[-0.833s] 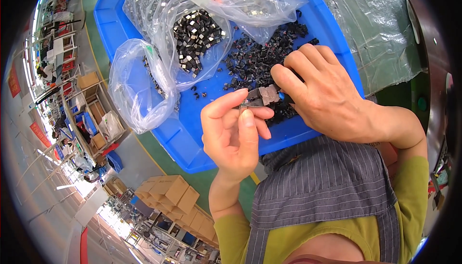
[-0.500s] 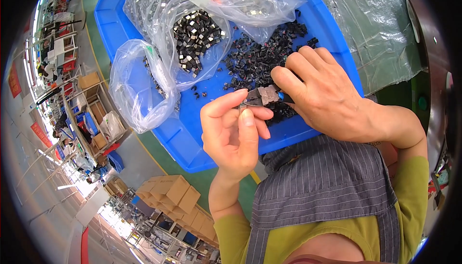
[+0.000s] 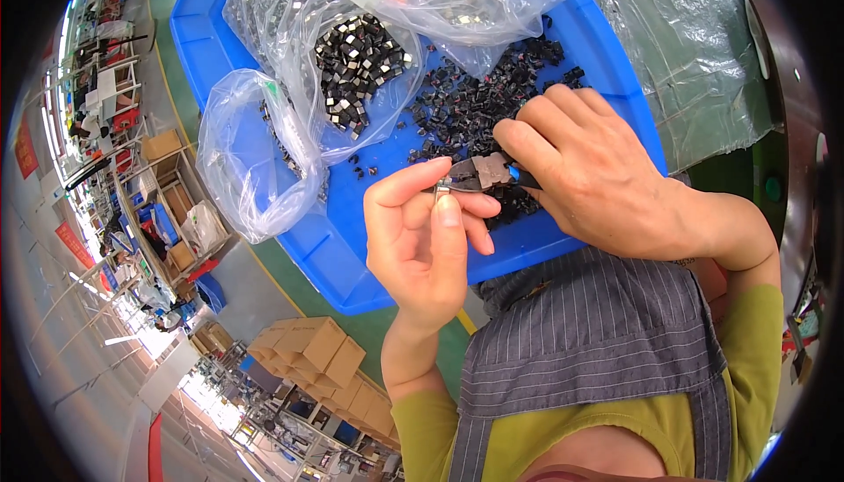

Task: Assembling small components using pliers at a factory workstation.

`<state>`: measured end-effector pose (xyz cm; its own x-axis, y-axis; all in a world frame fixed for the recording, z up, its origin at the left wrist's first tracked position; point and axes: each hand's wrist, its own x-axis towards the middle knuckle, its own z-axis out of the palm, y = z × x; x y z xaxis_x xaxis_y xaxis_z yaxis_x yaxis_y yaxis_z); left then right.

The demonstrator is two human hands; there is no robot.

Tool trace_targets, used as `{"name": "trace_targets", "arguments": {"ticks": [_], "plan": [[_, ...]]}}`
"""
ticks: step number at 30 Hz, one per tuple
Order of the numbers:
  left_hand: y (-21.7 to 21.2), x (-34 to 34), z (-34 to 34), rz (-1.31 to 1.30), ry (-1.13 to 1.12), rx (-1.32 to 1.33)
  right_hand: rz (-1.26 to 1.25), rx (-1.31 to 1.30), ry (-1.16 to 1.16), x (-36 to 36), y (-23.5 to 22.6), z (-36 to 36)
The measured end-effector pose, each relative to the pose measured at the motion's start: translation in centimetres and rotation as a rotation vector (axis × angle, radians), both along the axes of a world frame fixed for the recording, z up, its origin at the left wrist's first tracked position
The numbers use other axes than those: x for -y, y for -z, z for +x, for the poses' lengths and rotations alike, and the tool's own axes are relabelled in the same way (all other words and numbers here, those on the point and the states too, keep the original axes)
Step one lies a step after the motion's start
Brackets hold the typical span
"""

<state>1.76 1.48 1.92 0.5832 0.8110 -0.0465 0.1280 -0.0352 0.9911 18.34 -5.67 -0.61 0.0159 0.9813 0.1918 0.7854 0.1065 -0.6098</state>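
My right hand [image 3: 585, 152] is closed round the dark handles of a pair of pliers [image 3: 490, 171], which show a bit of blue by the pivot. Their jaws point left and meet a small silvery connector part [image 3: 442, 186], pinched between the thumb and forefinger of my left hand [image 3: 422, 244]. The part's exact kind is too small to make out. Both hands are over the near side of a blue tray [image 3: 352, 284]. Under and beyond the pliers lies a loose heap of small black pieces [image 3: 466, 108].
Clear plastic bags [image 3: 259, 157] sit in the tray, one holding a pile of small black-and-silver parts [image 3: 360, 69]. Green sheeting [image 3: 686, 69] covers the surface at the right. Cardboard boxes [image 3: 308, 354] stand on the floor to the left, near shelving [image 3: 167, 209].
My left hand has shifted slightly left, and its thumb sits a little lower, showing more of the silvery part. The pliers stay at the part; my right hand has barely moved.
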Motion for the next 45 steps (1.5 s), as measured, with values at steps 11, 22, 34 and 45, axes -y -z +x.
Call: {"name": "trace_targets", "arguments": {"ticks": [11,22,34,45], "plan": [[0.22,0.20,-0.17,0.104,0.026,-0.033,0.054,0.086,0.055,-0.10,0.14,-0.11],[0.06,-0.10,-0.24,0.018,0.025,0.048,-0.078,-0.167,-0.067,0.09,0.02,0.14],[-0.45,-0.23,-0.15,-0.086,-0.004,0.043,0.044,0.015,0.027,-0.09,-0.09,0.08],[0.01,-0.08,-0.10,0.016,0.011,0.036,0.064,0.076,0.064,-0.01,0.03,0.04]]}}
